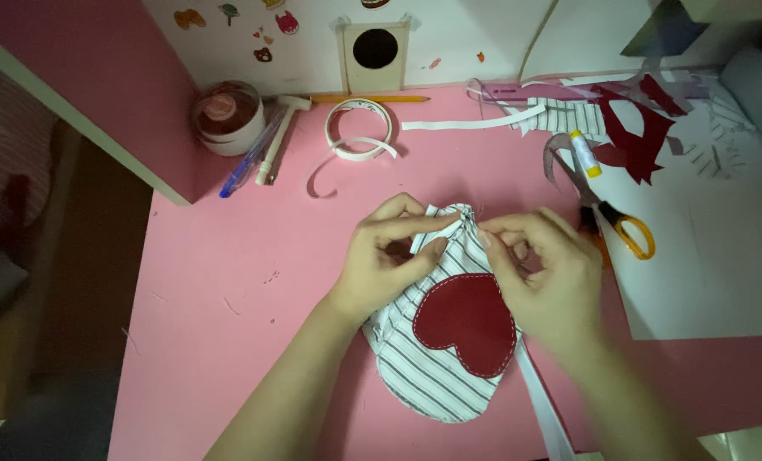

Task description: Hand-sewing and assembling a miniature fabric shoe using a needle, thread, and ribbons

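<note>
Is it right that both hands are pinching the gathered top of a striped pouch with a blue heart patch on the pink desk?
Not quite. In the head view the heart patch is dark red, not blue. The rest holds: the left hand and right hand pinch the gathered top of the striped pouch on the pink desk.

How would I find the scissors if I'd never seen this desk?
Start at the pink desk and look to the right of the right hand, by the edge of the white sheet. The scissors lie there just below a small white spool. Only they have orange loop handles.
</note>
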